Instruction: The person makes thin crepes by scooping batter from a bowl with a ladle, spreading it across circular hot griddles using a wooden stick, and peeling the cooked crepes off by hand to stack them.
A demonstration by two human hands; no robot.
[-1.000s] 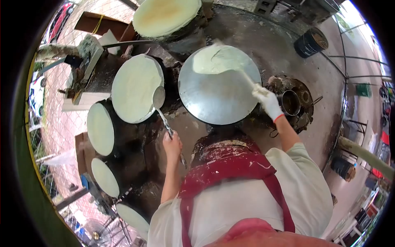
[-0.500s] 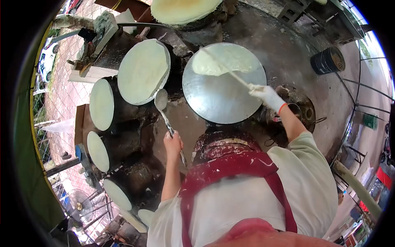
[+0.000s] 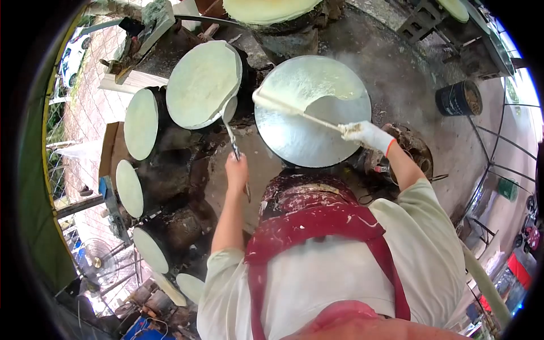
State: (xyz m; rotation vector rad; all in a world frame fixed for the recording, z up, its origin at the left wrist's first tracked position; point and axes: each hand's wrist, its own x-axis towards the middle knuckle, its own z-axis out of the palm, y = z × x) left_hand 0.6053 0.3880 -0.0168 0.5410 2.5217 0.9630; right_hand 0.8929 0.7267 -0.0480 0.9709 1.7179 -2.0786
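Observation:
My bare left hand (image 3: 237, 171) is closed round the handle of a metal ladle (image 3: 229, 111), its bowl near the edge of a pale crepe stack (image 3: 203, 85). In a white glove, my right hand (image 3: 369, 136) grips a long-handled batter spreader (image 3: 292, 110). The spreader reaches across a round metal griddle (image 3: 309, 144), its slightly blurred head at the left rim. A thin sheet of pale batter (image 3: 326, 79) covers the far part of that griddle. Its near part is bare, shiny metal.
More pale round sheets, such as one crepe (image 3: 141, 124), lie along the left. Another large pale round (image 3: 272, 8) sits at the top. A black bucket (image 3: 459, 98) stands at right. Beside my right forearm is a round burner-like metal object (image 3: 412, 148). A wire fence borders the left.
The spreader head has swept to the griddle's left rim, and the batter now covers a wider area along the far side. My left hand still holds the ladle. The view has shifted slightly.

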